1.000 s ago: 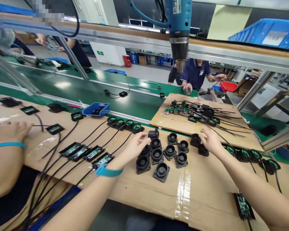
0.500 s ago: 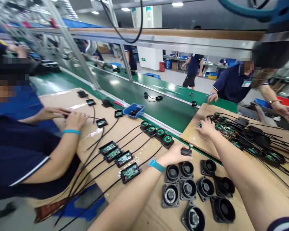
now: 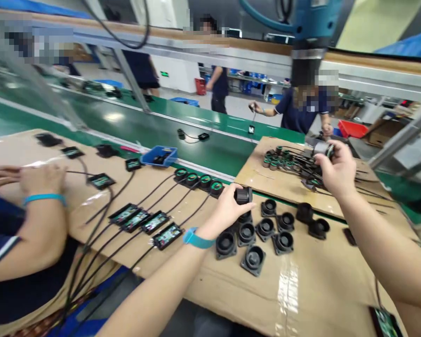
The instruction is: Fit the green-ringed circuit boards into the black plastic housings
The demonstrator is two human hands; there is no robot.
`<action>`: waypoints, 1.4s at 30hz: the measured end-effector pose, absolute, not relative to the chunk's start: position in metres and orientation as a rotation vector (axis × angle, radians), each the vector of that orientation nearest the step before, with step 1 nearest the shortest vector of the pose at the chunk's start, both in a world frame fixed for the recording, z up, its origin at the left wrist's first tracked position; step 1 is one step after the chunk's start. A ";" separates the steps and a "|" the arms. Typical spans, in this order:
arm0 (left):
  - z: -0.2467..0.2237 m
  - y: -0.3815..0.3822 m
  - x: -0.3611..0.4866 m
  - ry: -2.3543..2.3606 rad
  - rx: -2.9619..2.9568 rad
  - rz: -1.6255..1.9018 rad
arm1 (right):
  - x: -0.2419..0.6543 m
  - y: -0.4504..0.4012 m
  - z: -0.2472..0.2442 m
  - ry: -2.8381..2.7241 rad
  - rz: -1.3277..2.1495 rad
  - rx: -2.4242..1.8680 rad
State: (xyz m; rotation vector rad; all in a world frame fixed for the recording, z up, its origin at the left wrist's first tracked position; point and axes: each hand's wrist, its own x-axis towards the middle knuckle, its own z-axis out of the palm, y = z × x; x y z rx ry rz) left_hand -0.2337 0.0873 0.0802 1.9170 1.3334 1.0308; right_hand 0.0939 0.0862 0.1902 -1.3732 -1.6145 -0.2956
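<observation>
My left hand (image 3: 228,203), with a teal wristband, holds a black round housing (image 3: 243,195) above the cardboard-covered table. Raised at the right, my right hand (image 3: 338,166) grips a cylindrical part (image 3: 323,149) with a silvery side and a green edge. Several black square-flanged housings (image 3: 253,260) lie on the cardboard below and right of my left hand. Left of it stand several housings with green rings (image 3: 216,187), wired to black boxes with circuit boards (image 3: 167,235).
A co-worker's hand (image 3: 44,180) works at the left. Behind are a blue tray (image 3: 159,156) and a green belt (image 3: 133,128). Cabled parts (image 3: 280,159) lie on the right board (image 3: 256,175). A teal tool (image 3: 310,28) hangs overhead. Another person stands across the belt.
My right hand has risen from the cabled parts and now holds a cylindrical part. My left hand still holds a black housing, now lifted and turned. The view has shifted right.
</observation>
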 end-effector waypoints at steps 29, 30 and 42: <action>0.007 -0.127 -0.128 0.717 1.992 0.662 | 0.078 -0.229 0.087 -1.136 0.878 -1.496; 0.006 -0.127 -0.129 0.689 1.971 0.648 | 0.076 -0.228 0.084 -1.150 0.884 -1.520; -0.017 -0.132 -0.126 0.859 2.064 0.879 | 0.055 -0.223 0.082 -1.315 0.609 -1.875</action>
